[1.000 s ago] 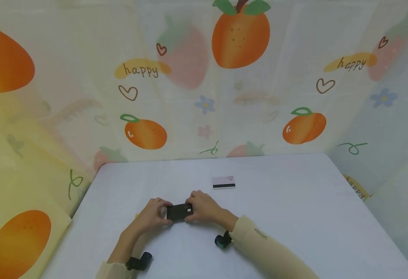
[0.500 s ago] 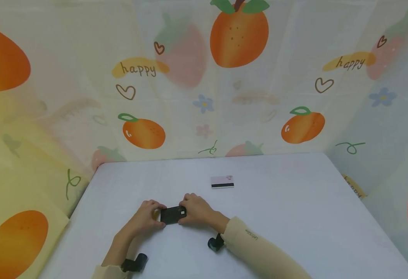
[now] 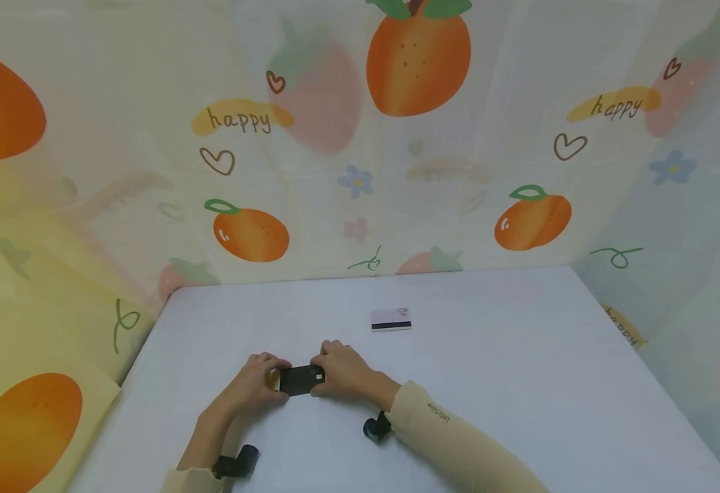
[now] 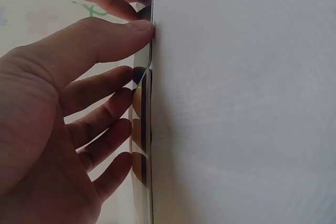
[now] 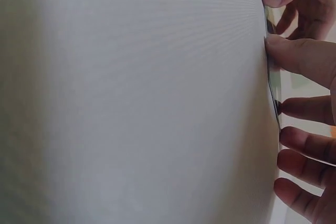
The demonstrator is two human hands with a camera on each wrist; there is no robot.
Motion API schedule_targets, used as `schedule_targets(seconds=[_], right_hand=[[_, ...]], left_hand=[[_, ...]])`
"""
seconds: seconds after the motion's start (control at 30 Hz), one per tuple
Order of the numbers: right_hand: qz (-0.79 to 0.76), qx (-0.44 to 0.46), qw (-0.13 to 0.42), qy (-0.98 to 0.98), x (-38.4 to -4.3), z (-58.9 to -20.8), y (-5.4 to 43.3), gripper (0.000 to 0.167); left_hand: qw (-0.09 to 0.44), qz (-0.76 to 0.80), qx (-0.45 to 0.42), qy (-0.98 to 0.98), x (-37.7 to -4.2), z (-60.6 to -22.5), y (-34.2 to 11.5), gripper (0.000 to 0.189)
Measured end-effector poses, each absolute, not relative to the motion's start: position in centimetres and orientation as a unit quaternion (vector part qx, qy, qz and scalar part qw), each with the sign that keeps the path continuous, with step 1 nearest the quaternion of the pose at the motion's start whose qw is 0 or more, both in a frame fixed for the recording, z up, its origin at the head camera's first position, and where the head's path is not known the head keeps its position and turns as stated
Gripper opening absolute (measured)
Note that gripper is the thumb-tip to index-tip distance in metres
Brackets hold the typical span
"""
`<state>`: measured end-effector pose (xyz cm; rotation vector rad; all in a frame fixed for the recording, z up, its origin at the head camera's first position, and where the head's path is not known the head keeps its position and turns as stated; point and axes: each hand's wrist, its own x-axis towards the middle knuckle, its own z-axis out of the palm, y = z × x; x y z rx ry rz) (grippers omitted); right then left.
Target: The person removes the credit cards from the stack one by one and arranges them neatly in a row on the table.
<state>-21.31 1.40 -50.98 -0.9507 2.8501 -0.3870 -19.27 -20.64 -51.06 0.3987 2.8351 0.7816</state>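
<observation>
Table (image 3: 520, 356): white-topped, across the lower part of the head frame, its far edge near mid-height. Cloth backdrop (image 3: 489, 137): pale, behind the table and at both sides, yellowish at left and bluish-grey at right; printed with oranges, strawberries, hearts, blue flowers and the word "happy". Striped card (image 3: 391, 318): pale with a dark band, flat on the table right of centre, beyond the hands. Black card (image 3: 300, 381): lower centre, held between two hands. Left hand (image 3: 255, 380): thumb and fingers pinching its left end. Right hand (image 3: 344, 370): pinching its right end; fingertips cover parts of both ends. Dark wrist devices (image 3: 237, 463): one per wrist. Sleeves (image 3: 458, 438): cream, lower edge, the right one lettered.
</observation>
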Motion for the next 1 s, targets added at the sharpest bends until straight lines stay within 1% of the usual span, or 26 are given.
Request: schedule_targets(seconds=[0.3,0.77,1.0], right_hand=[[-0.131,-0.315,0.071,0.937,-20.97,-50.71,1.02,0.050],[-0.122,-0.324,0.054,0.937,-21.22,-51.27,0.97,0.052],[-0.134,-0.325,0.068,0.934,-21.42,-51.31,1.38,0.054]], left_hand=[[0.092,0.267,0.129,0.950,-19.22,-51.28,-21.01,0.046],[0.086,0.263,0.133,0.952,-19.11,-51.09,-21.14,0.045],[0.090,0.261,0.136,0.951,-19.28,-51.20,-21.04,0.046]])
